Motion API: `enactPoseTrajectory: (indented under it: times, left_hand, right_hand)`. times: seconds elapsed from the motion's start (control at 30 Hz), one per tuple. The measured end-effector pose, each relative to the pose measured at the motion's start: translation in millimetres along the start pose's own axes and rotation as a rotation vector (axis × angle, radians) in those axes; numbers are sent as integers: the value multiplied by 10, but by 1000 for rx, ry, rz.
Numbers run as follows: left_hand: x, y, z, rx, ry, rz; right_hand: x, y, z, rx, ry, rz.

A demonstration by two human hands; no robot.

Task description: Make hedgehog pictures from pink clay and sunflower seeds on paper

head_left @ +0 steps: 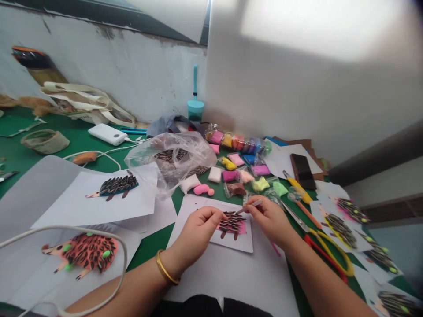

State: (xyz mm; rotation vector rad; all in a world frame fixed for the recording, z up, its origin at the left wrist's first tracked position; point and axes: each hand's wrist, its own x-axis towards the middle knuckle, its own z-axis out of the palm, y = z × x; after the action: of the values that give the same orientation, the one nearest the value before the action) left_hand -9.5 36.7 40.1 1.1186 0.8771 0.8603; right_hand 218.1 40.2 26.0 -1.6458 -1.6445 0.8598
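Observation:
A hedgehog picture [231, 223], with dark striped seeds set in pink clay and brown feet, lies on a white card [188, 209] before me. My left hand [198, 233], with a gold bangle at the wrist, is closed in a pinch at the picture's left edge. Whatever those fingertips hold is hidden. Over the picture's upper right, my right hand [269, 220] grips a thin, pale modelling tool [254, 204] between thumb and fingers, its tip pointing down-left at the seeds. Beneath the card is a larger white sheet [238, 275]. The hedgehog's head is behind my left hand.
Bagged coloured clay [230, 176] and a plastic bag of seeds [172, 156] lie behind the card. Scissors [313, 231] and a yellow cutter [299, 189] are on the right. Other hedgehog pictures [87, 253] lie left and right. A white cable [124, 264] loops at left.

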Motion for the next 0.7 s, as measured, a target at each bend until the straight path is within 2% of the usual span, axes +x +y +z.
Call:
enactPoseTrajectory:
  times: [0.27,0.7]
  left_hand:
    - [5,-13,-1,-26,0,1]
    - [4,-5,7,-21,6,2]
  right_hand:
    - [0,-2,-6,18,51,-34]
    - [16,6,44,-25,-2,-43]
